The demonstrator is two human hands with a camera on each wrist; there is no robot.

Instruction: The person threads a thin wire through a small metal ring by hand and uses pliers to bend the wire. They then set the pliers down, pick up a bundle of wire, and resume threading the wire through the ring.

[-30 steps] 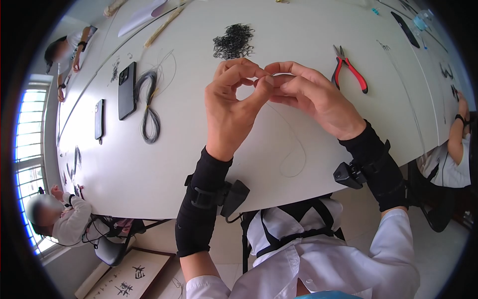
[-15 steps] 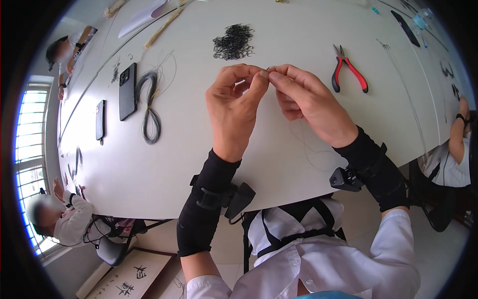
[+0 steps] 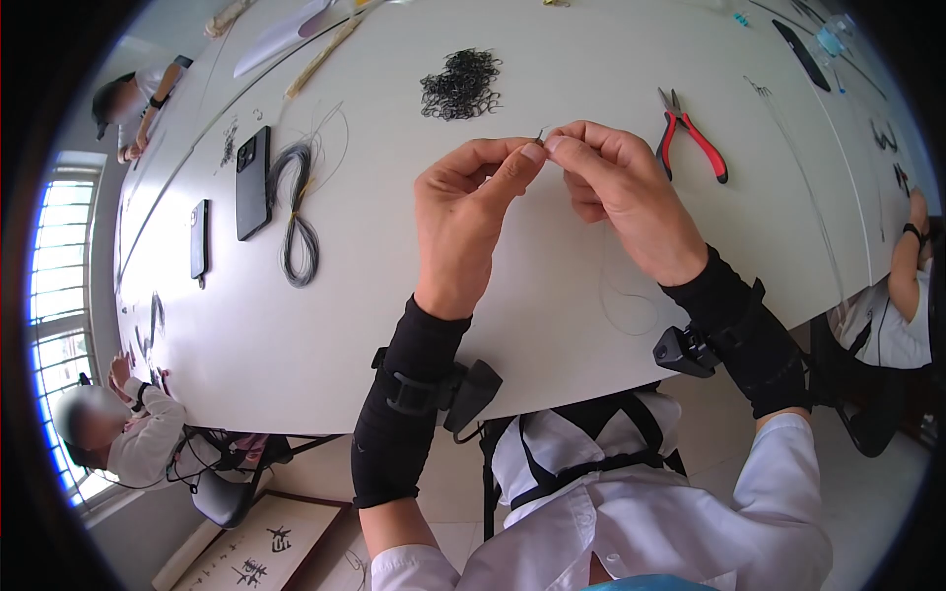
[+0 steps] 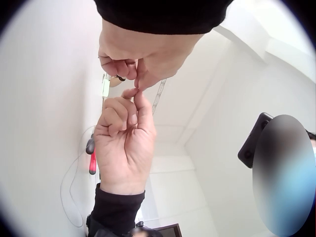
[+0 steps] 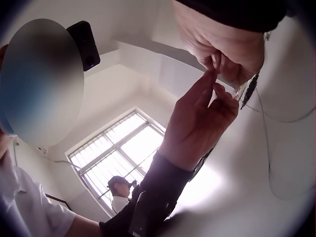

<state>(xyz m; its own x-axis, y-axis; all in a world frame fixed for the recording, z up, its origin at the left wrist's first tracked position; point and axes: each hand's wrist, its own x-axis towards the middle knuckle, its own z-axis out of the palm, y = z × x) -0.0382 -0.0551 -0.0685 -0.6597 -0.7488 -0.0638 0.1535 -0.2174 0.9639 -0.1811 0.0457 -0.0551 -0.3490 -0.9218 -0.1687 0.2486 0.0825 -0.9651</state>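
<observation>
The left hand (image 3: 458, 222) pinches a small dark fish hook (image 3: 540, 136) between thumb and forefinger, its tip poking up past the fingertips. Right beside it, the right hand (image 3: 636, 202) pinches thin clear fishing line with thumb and forefinger, its other fingers curled in. The line (image 3: 631, 333) hangs in a loose loop under the right hand, over the white table (image 3: 552, 364). Both hands' fingertips meet in the left wrist view, where they mostly hide the hook. A pile of black fish hooks (image 3: 461, 86) lies beyond the hands.
Red-handled pliers (image 3: 695, 138) lie right of the hands. At the left are a coil of grey line (image 3: 299, 241), a black phone (image 3: 253, 182) and a second phone (image 3: 200, 239). Other people sit around the table's edges.
The right hand has drawn back from its overlap with the left fingers into a fingertip pinch. Both hands then shifted slightly right, and the line's loop moved right with them.
</observation>
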